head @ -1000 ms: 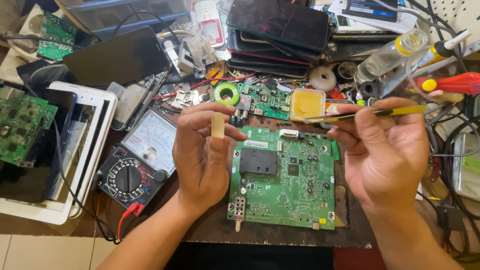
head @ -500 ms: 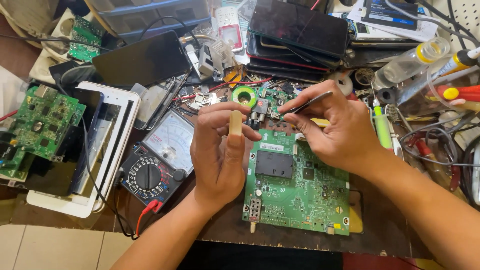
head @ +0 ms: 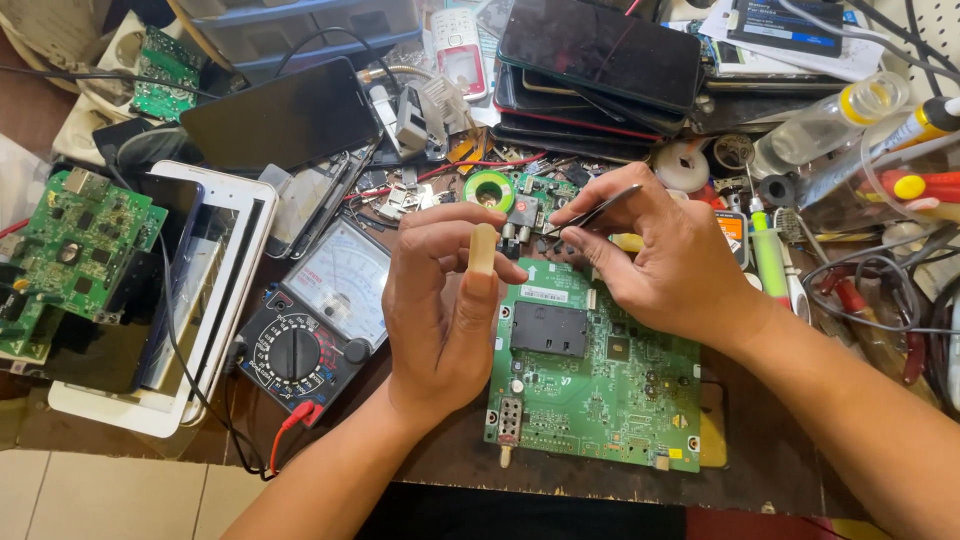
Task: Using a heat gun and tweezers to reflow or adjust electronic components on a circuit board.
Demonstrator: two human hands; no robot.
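Note:
A large green circuit board lies on the dark workbench in front of me. My left hand is raised over the board's left edge and pinches a small cream-coloured block upright between thumb and fingers. My right hand rests over the board's top edge and grips thin metal tweezers, their tips pointing left toward a small green board beside a green tape roll.
An analog multimeter with a red lead sits left of the board. A white tablet frame, another green board, stacked phones, a clear bottle, screwdrivers and tangled cables crowd the bench.
My right hand has moved left and down from the bench's right side to the board's top edge, now holding tweezers. The left hand keeps the cream block raised. The view shifted.

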